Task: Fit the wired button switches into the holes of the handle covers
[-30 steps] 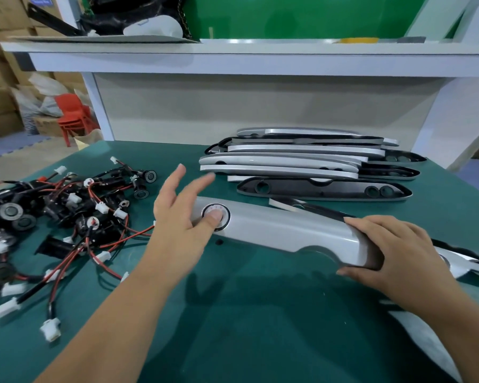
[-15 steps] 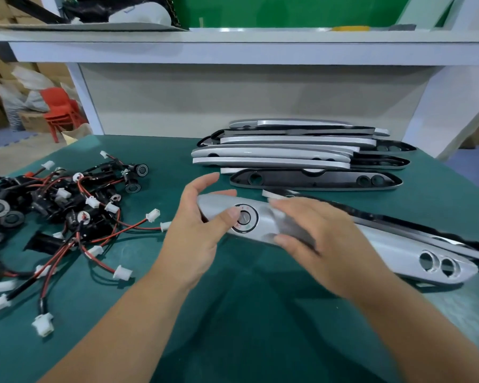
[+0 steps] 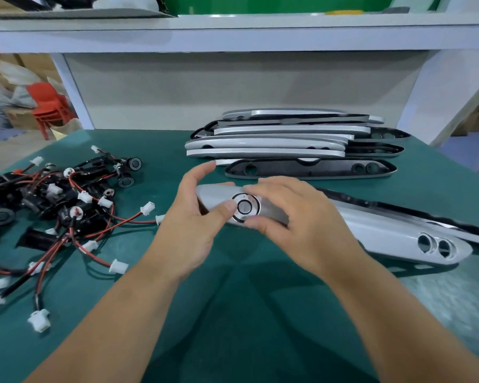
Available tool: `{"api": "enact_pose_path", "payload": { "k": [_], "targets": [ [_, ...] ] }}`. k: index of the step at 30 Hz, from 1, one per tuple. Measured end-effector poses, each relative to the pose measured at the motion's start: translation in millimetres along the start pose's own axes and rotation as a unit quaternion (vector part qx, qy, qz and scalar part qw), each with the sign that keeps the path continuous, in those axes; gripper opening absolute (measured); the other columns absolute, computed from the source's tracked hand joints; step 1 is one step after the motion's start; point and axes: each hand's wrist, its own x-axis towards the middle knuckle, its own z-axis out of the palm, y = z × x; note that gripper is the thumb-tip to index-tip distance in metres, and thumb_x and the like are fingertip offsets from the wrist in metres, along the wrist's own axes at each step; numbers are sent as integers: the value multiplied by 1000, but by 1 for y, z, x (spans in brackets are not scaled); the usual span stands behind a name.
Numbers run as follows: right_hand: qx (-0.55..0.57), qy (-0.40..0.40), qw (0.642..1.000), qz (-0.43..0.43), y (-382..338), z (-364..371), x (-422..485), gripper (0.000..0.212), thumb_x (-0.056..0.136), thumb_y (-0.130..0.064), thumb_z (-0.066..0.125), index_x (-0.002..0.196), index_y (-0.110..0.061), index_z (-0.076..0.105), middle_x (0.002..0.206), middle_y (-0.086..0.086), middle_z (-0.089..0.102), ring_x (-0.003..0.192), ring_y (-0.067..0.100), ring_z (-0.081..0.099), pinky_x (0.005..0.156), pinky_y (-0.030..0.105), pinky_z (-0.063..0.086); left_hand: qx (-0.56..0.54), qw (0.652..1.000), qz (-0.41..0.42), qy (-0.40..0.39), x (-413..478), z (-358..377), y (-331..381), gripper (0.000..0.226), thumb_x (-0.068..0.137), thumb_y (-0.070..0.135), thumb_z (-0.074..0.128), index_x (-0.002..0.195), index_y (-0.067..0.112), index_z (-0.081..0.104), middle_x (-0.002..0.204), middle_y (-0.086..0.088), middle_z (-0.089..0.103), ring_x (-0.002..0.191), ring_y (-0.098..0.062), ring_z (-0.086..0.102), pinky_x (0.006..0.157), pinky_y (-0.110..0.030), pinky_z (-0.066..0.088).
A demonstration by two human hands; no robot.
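A long silver handle cover [image 3: 382,233] lies across the green table, with two empty round holes near its right end. A round button switch [image 3: 244,207] sits in the hole at its left end. My left hand [image 3: 191,225] holds that left end, its thumb against the switch's rim. My right hand [image 3: 296,217] curls over the cover just right of the switch, a finger above and the thumb below the switch. A tangle of black wired button switches [image 3: 67,205] with red leads and white plugs lies at the left.
A stack of silver and black handle covers [image 3: 274,142] lies at the back, with one black cover [image 3: 310,168] in front of it. Another dark cover [image 3: 454,230] lies behind the held one. The green table [image 3: 246,313] ends at a white shelf frame [image 3: 233,37] behind.
My right hand has slid from the cover's right end to the switch at its left end. The cover's two empty holes have come into view at the right. The left thumb stays on the switch.
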Motion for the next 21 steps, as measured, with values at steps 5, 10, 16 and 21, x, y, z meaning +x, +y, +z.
{"api": "enact_pose_path", "payload": {
  "k": [5, 10, 16, 21],
  "targets": [
    [-44, -94, 984, 142, 14, -11, 0, 61, 74, -73, 38, 125, -42, 49, 110, -20, 53, 112, 6, 42, 89, 25, 24, 72, 997, -28, 9, -1, -1, -4, 48, 72, 52, 64, 111, 64, 39, 67, -6, 53, 58, -14, 49, 60, -26, 45],
    [-138, -102, 973, 157, 11, -2, 0, 77, 58, -86, 29, 118, -42, 48, 98, -19, 40, 101, 9, 39, 87, 30, 23, 145, 987, -62, 5, -2, -1, -7, 52, 80, 48, 64, 123, 55, 37, 72, 4, 58, 61, -3, 57, 53, -8, 39],
    [-155, -77, 967, 185, 2, 4, 2, 74, 59, -86, 35, 113, -38, 47, 97, -15, 39, 105, 14, 38, 89, 32, 19, 91, 993, -76, 5, -2, 4, -2, 36, 81, 37, 70, 98, 55, 44, 90, -5, 70, 83, -24, 70, 87, -43, 53],
    [-141, -72, 968, 196, 0, 3, 1, 73, 57, -83, 33, 109, -34, 47, 96, -13, 41, 100, 14, 34, 93, 33, 19, 45, 997, -65, 18, -2, 7, 2, 25, 85, 20, 70, 95, 30, 50, 93, -3, 68, 71, -17, 72, 81, -47, 57]
  ]
}}
